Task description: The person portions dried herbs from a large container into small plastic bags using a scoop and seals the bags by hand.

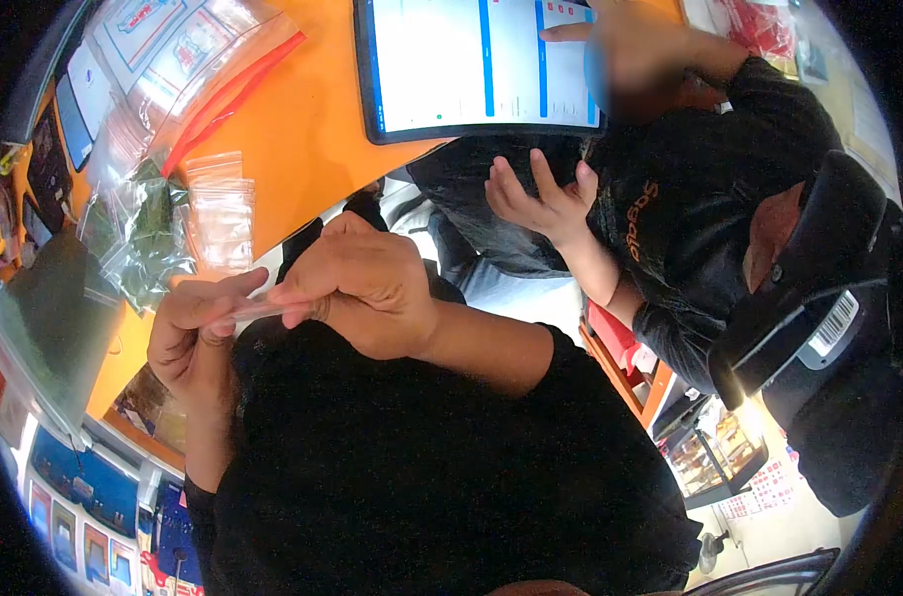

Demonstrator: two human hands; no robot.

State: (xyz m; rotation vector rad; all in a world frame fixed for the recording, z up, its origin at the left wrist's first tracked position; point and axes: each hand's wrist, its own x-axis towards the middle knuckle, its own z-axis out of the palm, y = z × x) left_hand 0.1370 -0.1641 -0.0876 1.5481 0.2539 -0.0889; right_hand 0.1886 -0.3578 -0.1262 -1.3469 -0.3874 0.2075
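Observation:
My left hand point(195, 328) is at the left, its thumb and finger closed on one end of a small clear plastic bag point(248, 311). The opposite end of that bag is pinched by my right hand point(362, 288), which comes in from the right. Both hands are close together in front of my black shirt, near the edge of the orange table point(283, 129). Just beyond them lies a row of flat clear zip bags point(221, 221). Beside these, to the left, are clear bags with something dark green point(149, 233) inside.
A large clear bag with a red strip point(238, 104) lies at the upper left, near a phone point(74, 119). A tablet point(432, 70) is at the top. At the right, a co-worker in black points at its screen, other hand point(551, 199) spread. A dark green pouch point(49, 318) stands far left.

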